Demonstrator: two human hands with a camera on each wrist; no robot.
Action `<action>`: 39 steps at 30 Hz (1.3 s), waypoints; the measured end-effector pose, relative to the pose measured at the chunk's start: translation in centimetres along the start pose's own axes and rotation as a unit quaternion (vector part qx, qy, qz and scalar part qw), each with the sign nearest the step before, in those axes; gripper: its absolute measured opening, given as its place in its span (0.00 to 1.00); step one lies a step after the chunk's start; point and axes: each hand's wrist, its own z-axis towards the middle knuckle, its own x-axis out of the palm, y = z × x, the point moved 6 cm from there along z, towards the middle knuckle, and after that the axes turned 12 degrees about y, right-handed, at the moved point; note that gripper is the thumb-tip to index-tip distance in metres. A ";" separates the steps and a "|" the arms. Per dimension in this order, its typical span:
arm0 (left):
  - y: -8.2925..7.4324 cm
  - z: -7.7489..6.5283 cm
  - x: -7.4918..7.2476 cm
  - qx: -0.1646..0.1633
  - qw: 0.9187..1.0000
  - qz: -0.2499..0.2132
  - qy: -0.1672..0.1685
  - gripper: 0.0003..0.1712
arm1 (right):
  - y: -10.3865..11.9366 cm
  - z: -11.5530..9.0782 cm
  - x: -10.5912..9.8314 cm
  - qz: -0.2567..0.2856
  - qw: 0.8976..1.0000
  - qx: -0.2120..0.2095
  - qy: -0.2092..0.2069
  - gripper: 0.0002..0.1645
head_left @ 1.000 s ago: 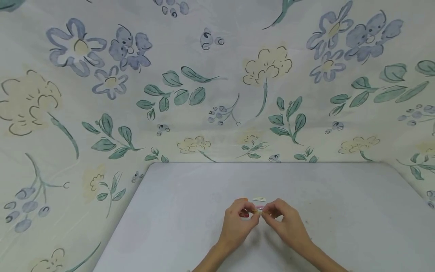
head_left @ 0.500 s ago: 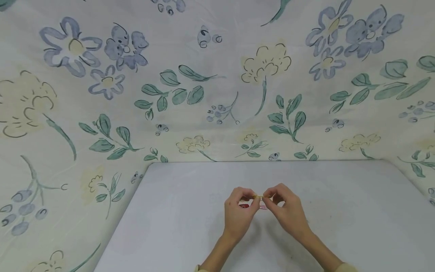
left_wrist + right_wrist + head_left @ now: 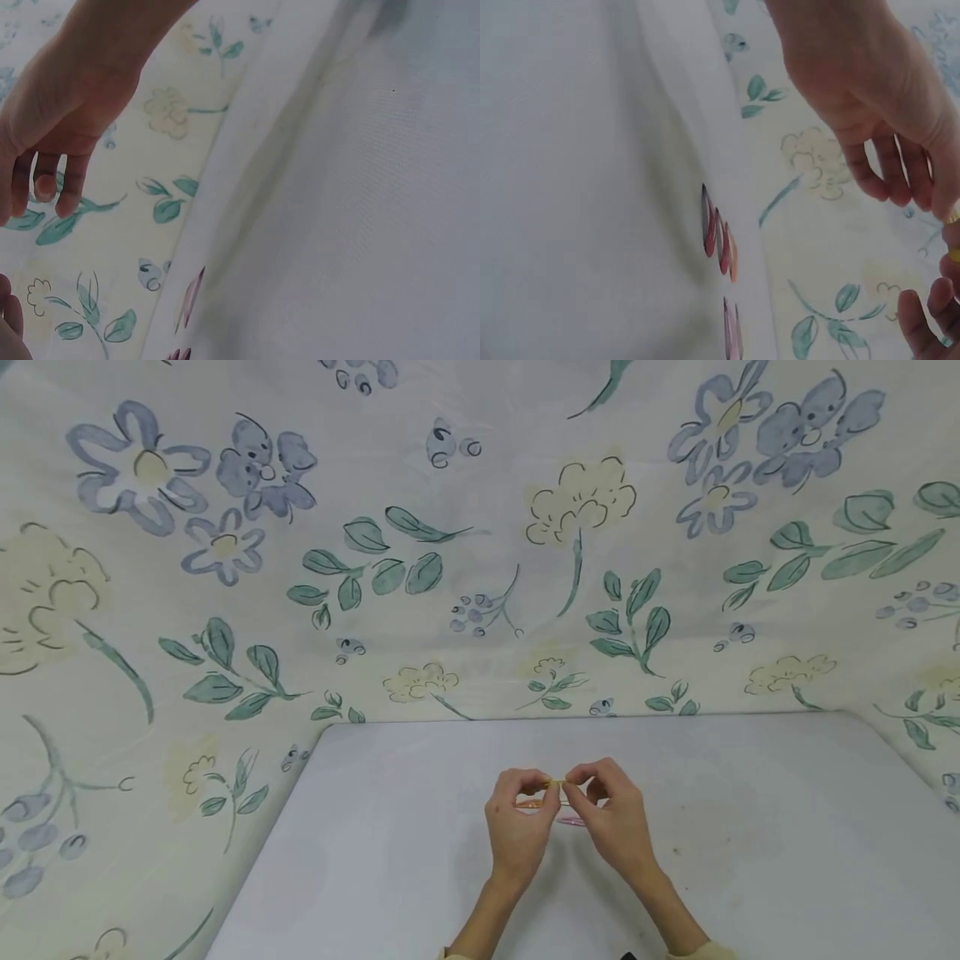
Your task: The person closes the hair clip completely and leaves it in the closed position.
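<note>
A small yellow hair clip [image 3: 557,782] is held up over the table between both hands, its end also showing as a yellow clip [image 3: 954,253] at the right wrist view's edge. My left hand [image 3: 517,831] pinches one end with thumb and fingertips. The other end sits in the pinch of my right hand [image 3: 617,822]. Beneath the hands lie an orange hair clip [image 3: 528,804] and a pink hair clip [image 3: 572,821]. Two red hair clips [image 3: 708,229] lie side by side in the right wrist view. The left wrist view cuts off the fingertips.
The white table [image 3: 375,860] carries the clips in a small group, a pale one [image 3: 739,330] among them. Floral cloth [image 3: 480,568] rises behind the table's far edge and along its sides. A small dark object [image 3: 628,956] shows at the bottom edge.
Both hands have risen and moved away from the body, holding the yellow hair clip, then shifted slightly left. The orange hair clip now shows beneath the left fingers.
</note>
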 end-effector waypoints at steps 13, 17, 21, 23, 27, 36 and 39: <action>1.2 -0.4 -0.6 -0.005 1.000 -0.003 -0.024 0.08 | -0.2 -0.1 1.3 -0.020 1.000 -0.001 -0.010 0.13; 1.1 -0.4 -0.6 0.000 1.000 0.004 -0.022 0.08 | -0.3 -0.1 1.3 -0.029 0.999 -0.009 -0.015 0.14; 1.1 -0.4 -0.5 0.006 1.000 0.013 -0.025 0.06 | -0.3 -0.2 1.4 -0.029 0.999 0.001 -0.018 0.12; 1.2 -0.5 -0.5 0.009 0.999 0.016 -0.028 0.07 | -0.3 -0.3 1.4 -0.027 0.999 0.005 -0.020 0.12; 1.1 -0.6 -0.6 0.013 0.999 0.018 -0.034 0.07 | -0.3 -0.4 1.5 -0.014 0.999 -0.007 -0.031 0.12; 1.4 -0.5 -0.6 -0.001 1.000 -0.007 -0.013 0.06 | -0.2 -0.3 1.4 0.003 0.999 -0.010 -0.032 0.13; 1.4 -0.5 -0.6 -0.012 1.000 -0.024 -0.002 0.05 | -0.2 -0.3 1.4 -0.001 1.000 0.002 -0.020 0.12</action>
